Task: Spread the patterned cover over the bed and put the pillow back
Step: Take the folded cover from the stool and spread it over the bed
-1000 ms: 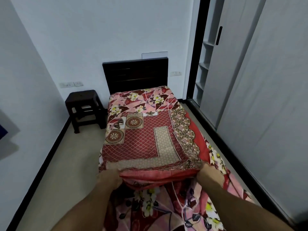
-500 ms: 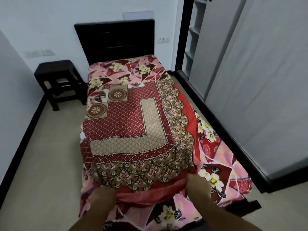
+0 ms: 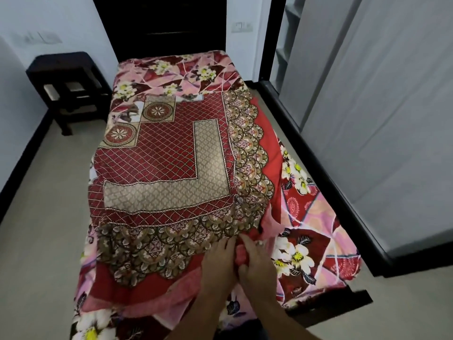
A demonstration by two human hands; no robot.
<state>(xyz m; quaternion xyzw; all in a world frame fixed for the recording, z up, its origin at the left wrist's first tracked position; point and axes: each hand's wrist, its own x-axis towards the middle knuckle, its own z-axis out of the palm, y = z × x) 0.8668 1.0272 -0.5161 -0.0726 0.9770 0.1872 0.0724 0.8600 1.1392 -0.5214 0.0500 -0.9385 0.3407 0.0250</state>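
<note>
The patterned cover (image 3: 169,153), red lattice with beige bands and a scalloped brown border, lies partly folded over the middle of the bed. Under it is a pink and red floral sheet (image 3: 311,217) that shows at the head end and the near right. Both my hands meet at the cover's near right edge. My left hand (image 3: 218,261) rests flat on the cover with its fingers stretched out. My right hand (image 3: 257,263) pinches a red fold of the cover between thumb and fingers. No pillow is in view.
A dark headboard (image 3: 169,23) stands against the far wall. A dark stool (image 3: 66,77) sits left of the bed's head. Grey sliding wardrobe doors (image 3: 382,119) with a black floor track run along the right. Beige floor lies to the left.
I have pulled the cover's near edge toward the foot of the bed. My hands, first apart at its two corners, have come together at the near right. The view has tilted down.
</note>
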